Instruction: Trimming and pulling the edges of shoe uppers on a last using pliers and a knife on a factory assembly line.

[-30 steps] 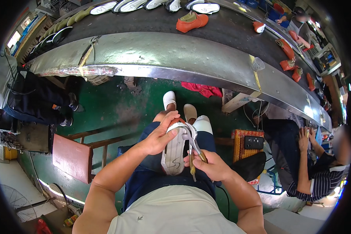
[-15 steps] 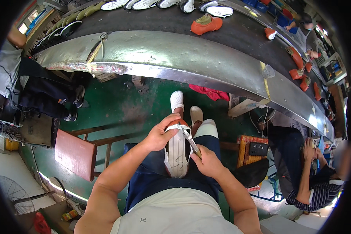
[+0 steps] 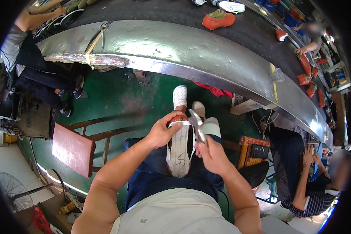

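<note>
An orange shoe upper on a last rests bottom up on my lap. Its pale underside carries a dark squiggle, and loose white edging runs along its right side. Around the far orange end curls my left hand, thumb pressed on the underside. My right hand grips metal pincers by the handles. Their curved head points up and away, just right of the shoe's far end and apart from it.
Ahead runs a dark conveyor belt behind a metal edge, carrying orange shoes. A pinkish stool stands left. People are at both sides; a striped-sleeved person sits right. A black phone-like object lies on a patterned seat.
The pincers have come off the shoe's far end and turned, moving right and up with my right hand. My left hand stays on the shoe. The view has shifted slightly.
</note>
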Available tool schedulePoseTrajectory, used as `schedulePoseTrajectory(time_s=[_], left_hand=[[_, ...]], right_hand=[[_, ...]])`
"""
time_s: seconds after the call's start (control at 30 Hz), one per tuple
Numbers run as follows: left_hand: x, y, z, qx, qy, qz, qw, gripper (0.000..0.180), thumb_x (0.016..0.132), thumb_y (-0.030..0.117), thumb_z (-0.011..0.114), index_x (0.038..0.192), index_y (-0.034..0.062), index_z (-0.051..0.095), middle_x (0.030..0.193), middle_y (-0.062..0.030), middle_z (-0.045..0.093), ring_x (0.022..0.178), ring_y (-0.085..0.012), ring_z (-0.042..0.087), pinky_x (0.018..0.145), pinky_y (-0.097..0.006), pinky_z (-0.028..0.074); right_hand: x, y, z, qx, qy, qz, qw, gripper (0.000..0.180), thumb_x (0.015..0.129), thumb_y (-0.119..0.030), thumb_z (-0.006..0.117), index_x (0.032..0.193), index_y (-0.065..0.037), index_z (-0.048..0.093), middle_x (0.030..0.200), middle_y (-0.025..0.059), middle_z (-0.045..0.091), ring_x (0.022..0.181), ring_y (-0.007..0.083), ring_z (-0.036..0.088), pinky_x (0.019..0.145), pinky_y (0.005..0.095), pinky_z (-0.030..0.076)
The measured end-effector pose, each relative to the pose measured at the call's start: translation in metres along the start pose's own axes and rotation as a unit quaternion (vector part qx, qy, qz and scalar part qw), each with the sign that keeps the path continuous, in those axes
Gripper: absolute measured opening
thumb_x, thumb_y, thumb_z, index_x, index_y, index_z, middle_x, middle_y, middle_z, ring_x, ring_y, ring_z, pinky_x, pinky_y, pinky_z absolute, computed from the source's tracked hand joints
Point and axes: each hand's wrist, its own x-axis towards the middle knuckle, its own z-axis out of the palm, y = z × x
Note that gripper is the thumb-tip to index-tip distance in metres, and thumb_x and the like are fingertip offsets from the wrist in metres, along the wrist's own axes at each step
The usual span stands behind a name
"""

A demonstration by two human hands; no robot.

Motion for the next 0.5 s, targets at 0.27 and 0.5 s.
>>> schedulePoseTrajectory(time_s=[0.27,0.5], left_hand=[[-0.029,0.027,0.006,0.055,-0.023,0.112,0.992,0.047,0.098,0.004,0.064,0.144,0.0047,0.052,0.144,-0.0140,0.052,0.132,-0.0221,0.050,0.113,-0.036,0.038],[-0.048,0.042,0.032,0.155,-0.043,0.224,0.961,0.055,0.094,0.000,0.067,0.146,0.0046,0.049,0.149,-0.0205,0.046,0.144,-0.0300,0.042,0.118,-0.039,0.033]], right_hand=[[0.003,0.027,-0.003,-0.020,0.109,-0.073,0.991,0.041,0.104,-0.037,0.057,0.119,0.001,0.058,0.087,0.0167,0.067,0.078,0.0309,0.068,0.075,0.0393,0.052],[-0.012,0.008,-0.003,0.019,0.159,-0.131,0.978,0.044,0.106,-0.040,0.053,0.124,0.001,0.056,0.094,0.0154,0.068,0.081,0.0262,0.067,0.078,0.0367,0.053]])
